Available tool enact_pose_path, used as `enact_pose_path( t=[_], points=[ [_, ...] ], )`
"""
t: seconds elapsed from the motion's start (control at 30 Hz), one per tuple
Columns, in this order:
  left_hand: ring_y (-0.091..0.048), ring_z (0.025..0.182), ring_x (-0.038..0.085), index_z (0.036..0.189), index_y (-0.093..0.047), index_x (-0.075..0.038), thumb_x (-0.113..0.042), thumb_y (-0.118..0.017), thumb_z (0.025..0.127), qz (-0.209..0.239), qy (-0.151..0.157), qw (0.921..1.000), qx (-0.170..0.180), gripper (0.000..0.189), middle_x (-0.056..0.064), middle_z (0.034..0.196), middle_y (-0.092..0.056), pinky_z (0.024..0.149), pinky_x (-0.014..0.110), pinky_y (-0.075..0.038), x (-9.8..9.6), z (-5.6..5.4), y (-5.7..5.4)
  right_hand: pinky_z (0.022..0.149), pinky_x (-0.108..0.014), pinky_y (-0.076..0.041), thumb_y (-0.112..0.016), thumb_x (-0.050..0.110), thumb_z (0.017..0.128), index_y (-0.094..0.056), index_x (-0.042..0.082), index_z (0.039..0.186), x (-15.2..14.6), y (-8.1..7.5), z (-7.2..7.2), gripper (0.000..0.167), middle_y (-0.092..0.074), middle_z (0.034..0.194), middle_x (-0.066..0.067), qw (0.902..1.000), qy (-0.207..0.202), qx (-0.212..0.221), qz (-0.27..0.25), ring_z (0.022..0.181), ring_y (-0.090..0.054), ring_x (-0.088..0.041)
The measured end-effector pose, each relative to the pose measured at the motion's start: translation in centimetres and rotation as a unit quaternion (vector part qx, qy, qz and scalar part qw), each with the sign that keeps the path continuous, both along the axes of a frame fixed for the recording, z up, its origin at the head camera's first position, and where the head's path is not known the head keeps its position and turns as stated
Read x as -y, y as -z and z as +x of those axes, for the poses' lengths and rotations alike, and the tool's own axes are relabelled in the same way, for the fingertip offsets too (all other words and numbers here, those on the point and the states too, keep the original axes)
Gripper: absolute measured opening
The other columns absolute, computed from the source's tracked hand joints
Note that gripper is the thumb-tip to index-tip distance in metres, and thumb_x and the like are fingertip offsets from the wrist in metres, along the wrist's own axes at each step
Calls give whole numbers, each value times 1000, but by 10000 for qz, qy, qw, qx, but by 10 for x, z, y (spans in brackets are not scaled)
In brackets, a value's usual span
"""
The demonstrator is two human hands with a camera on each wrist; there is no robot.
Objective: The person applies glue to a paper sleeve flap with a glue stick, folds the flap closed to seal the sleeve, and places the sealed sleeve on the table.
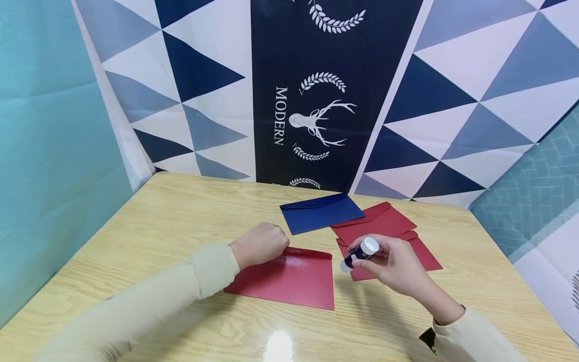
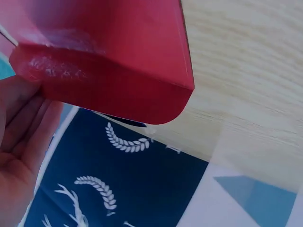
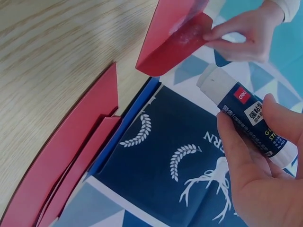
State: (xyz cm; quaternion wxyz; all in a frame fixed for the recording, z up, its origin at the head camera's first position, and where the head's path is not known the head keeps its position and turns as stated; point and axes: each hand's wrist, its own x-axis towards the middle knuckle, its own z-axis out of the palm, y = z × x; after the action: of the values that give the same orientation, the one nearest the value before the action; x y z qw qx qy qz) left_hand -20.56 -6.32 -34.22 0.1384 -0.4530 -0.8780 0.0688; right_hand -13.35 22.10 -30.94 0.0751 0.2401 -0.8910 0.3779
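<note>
A red envelope (image 1: 294, 289) lies in front of me with its flap at the far side. My left hand (image 1: 261, 245) pinches the flap's edge; in the left wrist view the thumb and fingers (image 2: 21, 106) hold it at the left. Whitish smears show on the flap (image 2: 57, 66) and beside its fold. To the right of this envelope my right hand (image 1: 400, 264) grips a dark blue and white glue stick (image 3: 255, 118), held tilted above the table. Its pale end points toward the envelope in the right wrist view, apart from the paper.
Behind the right hand, two red envelopes (image 1: 380, 221) overlap on the wooden table (image 1: 181, 216). A blue envelope (image 1: 323, 213) lies to their left, toward the back edge. Patterned cloth (image 1: 307, 166) hangs behind the table, and a teal cloth (image 1: 50, 151) hangs at the left.
</note>
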Motion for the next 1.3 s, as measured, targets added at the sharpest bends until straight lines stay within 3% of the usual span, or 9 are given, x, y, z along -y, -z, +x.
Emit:
enact_pose_path(
  t=[0.1, 0.27, 0.33, 0.7, 0.87, 1.17, 1.3],
  points=[
    [-62, 60, 10, 75, -73, -14, -6, -64, 87, -141, 121, 9995, 258, 17, -1, 70, -71, 60, 25, -54, 1, 9, -1, 72, -14, -55, -81, 10, 74, -68, 12, 101, 1, -1, 0, 30, -73, 93, -6, 10000, -18, -11, -16, 79, -66, 3],
    [-64, 65, 9, 82, -76, -13, -10, -67, 87, -84, -42, 9889, 1483, 11, -2, 77, -74, 67, 19, -55, 1, 13, -3, 73, -14, -55, -80, 9, 75, -68, 11, 102, 2, -2, 1, 29, -73, 94, -7, 9999, -62, 121, -106, 80, -67, 2],
    [-66, 71, 10, 85, -77, -13, -10, -69, 87, 18, -136, 9837, 1795, 9, -2, 82, -75, 72, 19, -55, 1, 12, -2, 74, -13, -55, -80, 9, 75, -68, 11, 102, 3, -2, 2, 29, -73, 94, -7, 9996, -76, 222, -151, 81, -67, 2],
    [-71, 89, 12, 96, -78, -12, -1, -72, 82, 707, 30, 9617, 2648, 18, 1, 93, -76, 80, 17, -55, 1, 1, 9, 73, -14, -55, -79, 8, 75, -68, 10, 102, 4, -2, 3, 29, -72, 94, -8, 9994, -153, 241, -213, 80, -67, 1],
    [-70, 87, 11, 92, -78, -12, -4, -73, 82, 843, 30, 9624, 2581, 14, 1, 90, -76, 79, 17, -55, -1, 0, 11, 73, -14, -55, -79, 8, 75, -68, 10, 102, 5, -3, 3, 29, -72, 95, -9, 9995, -105, 227, -173, 80, -66, 1],
    [-69, 83, 8, 92, -77, -14, -2, -71, 83, 634, -117, 9821, 1770, 16, -2, 90, -75, 76, 19, -55, -4, 14, 19, 73, -15, -55, -79, 8, 76, -68, 10, 103, 6, -4, 4, 30, -72, 99, -10, 9987, -46, 480, -137, 82, -67, 0],
    [-68, 83, 8, 92, -76, -14, -3, -71, 84, 794, -143, 9813, 1749, 15, -2, 90, -75, 77, 19, -55, -2, 14, 23, 72, -16, -56, -79, 10, 76, -68, 11, 103, 8, -3, 3, 29, -72, 99, -9, 9988, -17, 466, -118, 81, -66, 0]
  ],
)
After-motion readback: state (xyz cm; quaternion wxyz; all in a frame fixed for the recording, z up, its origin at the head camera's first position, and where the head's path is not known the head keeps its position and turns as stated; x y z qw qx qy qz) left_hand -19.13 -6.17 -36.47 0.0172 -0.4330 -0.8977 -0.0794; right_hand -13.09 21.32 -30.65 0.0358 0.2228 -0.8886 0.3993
